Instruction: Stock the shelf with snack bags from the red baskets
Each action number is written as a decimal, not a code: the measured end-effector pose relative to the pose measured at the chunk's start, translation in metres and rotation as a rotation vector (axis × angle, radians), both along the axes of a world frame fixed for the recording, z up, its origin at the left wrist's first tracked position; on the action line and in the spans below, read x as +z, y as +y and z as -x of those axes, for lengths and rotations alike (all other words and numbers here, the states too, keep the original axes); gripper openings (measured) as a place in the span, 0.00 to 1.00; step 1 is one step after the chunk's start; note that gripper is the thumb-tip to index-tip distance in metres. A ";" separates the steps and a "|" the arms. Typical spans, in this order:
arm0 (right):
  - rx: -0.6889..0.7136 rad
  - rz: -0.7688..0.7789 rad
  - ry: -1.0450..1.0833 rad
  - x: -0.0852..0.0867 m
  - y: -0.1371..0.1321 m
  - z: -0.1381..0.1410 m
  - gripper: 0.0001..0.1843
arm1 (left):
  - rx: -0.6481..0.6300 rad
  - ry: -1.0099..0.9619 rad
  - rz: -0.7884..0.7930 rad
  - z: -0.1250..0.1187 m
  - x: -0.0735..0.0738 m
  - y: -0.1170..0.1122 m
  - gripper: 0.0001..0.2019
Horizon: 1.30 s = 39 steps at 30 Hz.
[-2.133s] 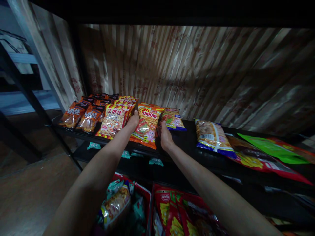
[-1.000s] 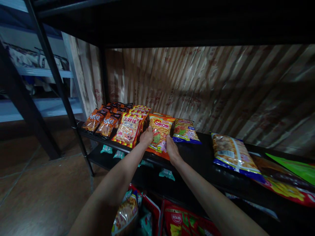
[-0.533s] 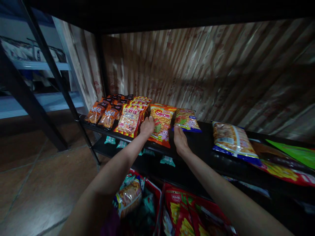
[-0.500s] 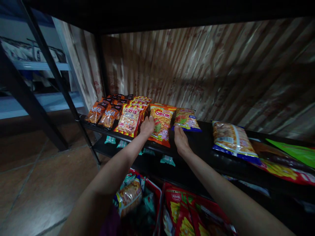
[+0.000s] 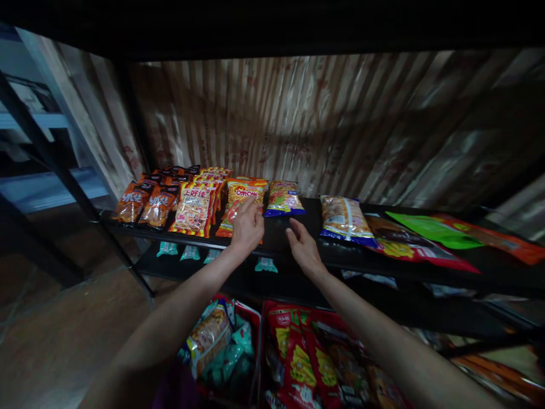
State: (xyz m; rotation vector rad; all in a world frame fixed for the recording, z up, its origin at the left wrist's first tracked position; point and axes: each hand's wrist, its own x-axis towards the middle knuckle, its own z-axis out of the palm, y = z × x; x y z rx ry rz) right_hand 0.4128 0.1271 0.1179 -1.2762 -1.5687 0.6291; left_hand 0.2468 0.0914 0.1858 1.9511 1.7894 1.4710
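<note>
My left hand (image 5: 247, 228) is in front of an orange snack bag (image 5: 238, 201) on the black shelf and covers its lower right part. Its fingers are stretched out; whether they touch the bag I cannot tell. My right hand (image 5: 305, 250) hovers over the shelf's front part, fingers apart and holding nothing. Just behind it, a smaller snack bag with a blue bottom edge (image 5: 284, 199) leans back on the shelf. Left of the orange bag stands a row of red and yellow snack bags (image 5: 193, 209).
Black and orange bags (image 5: 159, 205) fill the shelf's left end. To the right lie a clear-fronted blue-edged bag (image 5: 346, 218) and a green packet (image 5: 434, 230). Below are teal packets (image 5: 266, 264) and a red crate (image 5: 255, 335) of snacks. A black post (image 5: 72, 176) stands left.
The view has swung right. My left hand has gone from the orange bag's left side to its front right. My right hand has drawn back from the small blue-edged bag.
</note>
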 end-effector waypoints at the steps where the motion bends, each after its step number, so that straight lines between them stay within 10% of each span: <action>1: -0.020 -0.018 -0.053 0.000 -0.001 -0.011 0.28 | -0.045 -0.006 0.013 -0.009 -0.001 -0.002 0.17; 9: -0.282 -0.198 -0.496 0.012 0.036 -0.100 0.32 | -0.263 -0.112 0.186 -0.073 -0.031 0.005 0.17; 16: -0.305 0.238 -1.000 0.046 0.079 -0.125 0.31 | -0.389 -0.145 0.335 -0.105 -0.043 -0.021 0.16; 31: -0.169 0.100 -1.234 0.051 0.012 -0.103 0.36 | -0.506 -0.194 0.420 -0.104 -0.057 -0.068 0.16; 39: -0.144 -0.201 -1.139 0.048 -0.022 -0.113 0.22 | -0.454 -0.185 0.514 -0.086 -0.070 -0.094 0.16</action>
